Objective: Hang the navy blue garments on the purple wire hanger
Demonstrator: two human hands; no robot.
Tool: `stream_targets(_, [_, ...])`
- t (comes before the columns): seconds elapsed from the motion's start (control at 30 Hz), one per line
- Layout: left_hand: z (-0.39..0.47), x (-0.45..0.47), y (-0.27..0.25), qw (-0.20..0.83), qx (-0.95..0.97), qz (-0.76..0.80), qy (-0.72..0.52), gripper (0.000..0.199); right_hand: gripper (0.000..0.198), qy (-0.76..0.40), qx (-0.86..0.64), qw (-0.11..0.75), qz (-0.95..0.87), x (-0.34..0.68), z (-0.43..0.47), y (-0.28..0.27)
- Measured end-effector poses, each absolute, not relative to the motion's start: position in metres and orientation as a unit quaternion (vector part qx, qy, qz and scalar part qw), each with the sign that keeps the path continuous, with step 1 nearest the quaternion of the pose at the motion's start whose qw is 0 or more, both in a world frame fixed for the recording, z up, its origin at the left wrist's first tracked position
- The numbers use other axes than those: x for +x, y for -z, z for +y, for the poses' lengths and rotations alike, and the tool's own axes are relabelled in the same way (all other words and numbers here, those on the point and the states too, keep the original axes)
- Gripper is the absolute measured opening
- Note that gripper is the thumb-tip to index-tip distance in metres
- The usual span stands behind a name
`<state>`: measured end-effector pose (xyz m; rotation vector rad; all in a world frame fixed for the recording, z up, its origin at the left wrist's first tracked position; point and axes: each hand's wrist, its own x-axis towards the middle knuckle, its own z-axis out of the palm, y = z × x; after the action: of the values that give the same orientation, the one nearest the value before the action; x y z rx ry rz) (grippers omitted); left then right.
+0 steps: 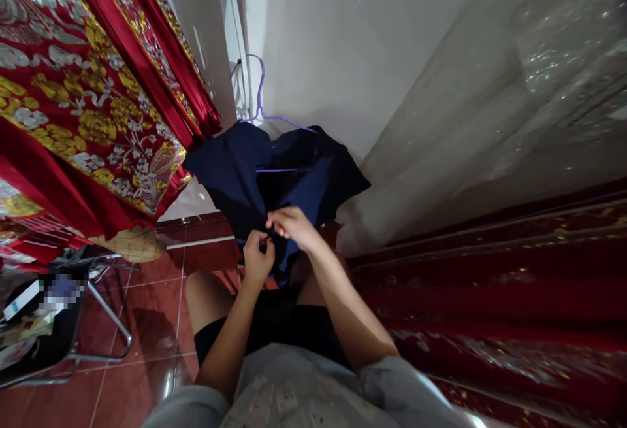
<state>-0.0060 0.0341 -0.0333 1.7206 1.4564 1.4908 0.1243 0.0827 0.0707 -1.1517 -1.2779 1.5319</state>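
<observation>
A navy blue shirt (228, 166) hangs in front of me on a thin purple wire hanger (260, 98), its neck open so that the hanger's lower bar shows. My left hand (258, 258) is closed, thumb and fingers pinching the shirt's front edge low down. Just above and to the right, my right hand (292, 227) is also closed in a pinch at the front opening. The fingertips of both hands are close together. Any button or small fastening between them is too dark to make out.
Red cloth with gold and silver embroidery (98, 108) hangs at the left. Below it stands a black chair (105, 304) with metal legs and things on its seat. Clear plastic sheeting (490, 108) and more red fabric (490, 297) line the right. The floor (151, 291) is red tile.
</observation>
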Motion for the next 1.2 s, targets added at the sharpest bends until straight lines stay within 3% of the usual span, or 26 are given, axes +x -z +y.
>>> stream_targets(0.17, [0.042, 0.005, 0.039, 0.222, 0.648, 0.516, -0.514, 0.004, 0.029, -0.555, -0.387, 0.522, -0.520, 0.130, 0.155, -0.156])
stream_targets(0.33, [0.057, 0.006, 0.005, 0.250, 0.706, 0.457, -0.479, 0.007, 0.036, -0.523, -0.353, 0.545, -0.552, 0.126, 0.162, -0.193])
stream_targets(0.53, [0.102, -0.028, -0.112, 0.123, 0.706, 0.393, -0.577, 0.033, 0.039, -0.507, -0.374, 0.534, -0.564, 0.133, 0.121, -0.171])
stream_targets(0.7, [0.124, -0.032, -0.179, 0.007, 0.817, 0.357, -0.453, 0.024, 0.037, -0.473, -0.347, 0.540, -0.604, 0.138, 0.118, -0.176])
stream_targets(0.87, [0.117, -0.019, -0.191, -0.068, 0.795, 0.385, -0.464, 0.026, 0.033, -0.407, -0.375, 0.565, -0.612, 0.122, 0.134, -0.146])
stream_targets(0.97, [0.124, -0.036, -0.194, -0.073, 0.718, 0.401, -0.565, 0.027, 0.033, -0.452, -0.429, 0.505, -0.597, 0.111, 0.138, -0.104])
stream_targets(1.1, [0.159, -0.109, -0.182, -0.017, 0.565, 0.457, -0.687, 0.036, 0.034, -0.535, -0.415, 0.491, -0.548, 0.109, 0.116, -0.059])
stream_targets(1.2, [0.180, -0.161, -0.147, 0.046, 0.616, 0.466, -0.634, 0.046, 0.037, -0.581, -0.386, 0.525, -0.489, 0.107, 0.087, -0.048])
